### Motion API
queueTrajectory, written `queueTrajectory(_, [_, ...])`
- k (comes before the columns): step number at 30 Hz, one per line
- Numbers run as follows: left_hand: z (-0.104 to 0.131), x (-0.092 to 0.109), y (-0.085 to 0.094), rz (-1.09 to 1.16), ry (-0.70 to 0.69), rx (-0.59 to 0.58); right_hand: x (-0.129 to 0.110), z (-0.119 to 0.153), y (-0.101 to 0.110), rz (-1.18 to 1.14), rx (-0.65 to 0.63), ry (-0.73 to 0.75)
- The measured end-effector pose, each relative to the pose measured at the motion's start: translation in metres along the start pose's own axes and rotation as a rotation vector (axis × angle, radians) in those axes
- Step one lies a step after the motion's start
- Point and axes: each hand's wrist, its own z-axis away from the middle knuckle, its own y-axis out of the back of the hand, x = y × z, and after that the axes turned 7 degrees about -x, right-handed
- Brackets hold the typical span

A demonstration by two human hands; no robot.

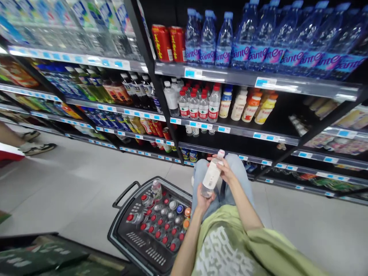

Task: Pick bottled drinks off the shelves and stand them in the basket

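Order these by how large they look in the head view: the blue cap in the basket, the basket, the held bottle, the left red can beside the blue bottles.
1. Basket
2. Held bottle and left red can: too alike to rank
3. Blue cap

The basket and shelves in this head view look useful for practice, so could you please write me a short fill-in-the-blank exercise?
1. Nearer the top of the held bottle is the person's ____ hand.
2. Exactly one ____ cap shows in the basket.
3. Both cans left of the large blue bottles are ____.

Missing words: right; blue; red.
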Motion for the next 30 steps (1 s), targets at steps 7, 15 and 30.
queueTrajectory(7, [-0.007,0.000,-0.008,0.077,-0.133,0.133,0.024,-0.015,0.004,-0.001,0.390,0.064])
queueTrajectory(15, [-0.010,-0.012,-0.005,-0.185,-0.139,0.130,0.014,-0.014,0.018,0.045,0.478,0.067])
queueTrajectory(30, [-0.007,-0.008,-0.004,-0.111,0.062,0.044,0.011,-0.011,0.032,-0.054,0.391,0.052])
